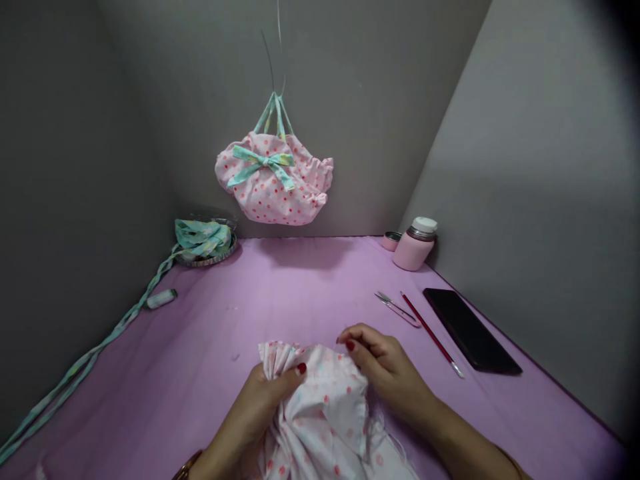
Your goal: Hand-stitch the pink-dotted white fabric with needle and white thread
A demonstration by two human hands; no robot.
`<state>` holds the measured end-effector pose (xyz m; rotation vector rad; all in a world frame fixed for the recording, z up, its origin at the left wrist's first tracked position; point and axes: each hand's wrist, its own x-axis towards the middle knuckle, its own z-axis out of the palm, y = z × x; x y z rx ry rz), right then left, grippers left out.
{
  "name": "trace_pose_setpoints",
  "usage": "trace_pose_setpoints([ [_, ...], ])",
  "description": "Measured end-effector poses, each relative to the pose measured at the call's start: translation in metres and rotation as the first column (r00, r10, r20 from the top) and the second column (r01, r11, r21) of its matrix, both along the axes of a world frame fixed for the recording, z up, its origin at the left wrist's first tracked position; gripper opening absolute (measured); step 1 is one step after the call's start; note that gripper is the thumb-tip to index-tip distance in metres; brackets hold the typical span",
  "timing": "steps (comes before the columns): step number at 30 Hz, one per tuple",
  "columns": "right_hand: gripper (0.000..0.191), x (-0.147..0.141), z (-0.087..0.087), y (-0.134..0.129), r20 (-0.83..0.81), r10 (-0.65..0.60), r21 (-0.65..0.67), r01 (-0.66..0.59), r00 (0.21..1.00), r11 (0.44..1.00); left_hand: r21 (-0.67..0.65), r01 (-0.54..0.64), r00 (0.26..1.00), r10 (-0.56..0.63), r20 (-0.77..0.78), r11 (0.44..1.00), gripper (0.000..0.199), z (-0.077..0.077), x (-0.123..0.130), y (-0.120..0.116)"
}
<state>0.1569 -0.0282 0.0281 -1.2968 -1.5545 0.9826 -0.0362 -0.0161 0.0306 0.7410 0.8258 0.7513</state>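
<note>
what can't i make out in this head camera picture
All in the head view:
Left hand: the side gripping behind the gathers is hidden by the polka-dot cloth.
Right hand: any fine thing in its pinch is too small to tell.
Polka-dot cloth: its near end is cut off by the bottom edge.
Tray: green ribbon covers what lies beneath.
Pale string: the top edge cuts it off.
</note>
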Motion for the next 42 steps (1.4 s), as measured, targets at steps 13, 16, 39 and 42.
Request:
trace_pose_setpoints([
  [13,0.023,-0.007,0.010,-0.019,0.099,0.080,0.480,-0.118,0.992,0.869,0.005,-0.005,0.999,0.005,-0.032,1.000,0.022,-0.006,0.004,0.000],
  [16,0.015,-0.014,-0.004,-0.014,-0.005,0.145,0.168,-0.142,0.989,0.976,-0.018,-0.037,0.997,0.035,-0.064,0.999,0.022,-0.004,0.006,0.000],
  [39,0.025,-0.018,-0.011,-0.012,0.267,0.139,0.205,-0.198,0.954,0.959,-0.051,-0.029,0.995,0.034,0.093,0.998,0.027,-0.005,0.002,0.002],
  [42,0.028,-0.017,-0.013,-0.012,0.250,0.134,0.225,-0.192,0.959,0.955,-0.052,-0.023,0.995,0.028,0.091,0.998,0.025,-0.005,0.003,0.002],
])
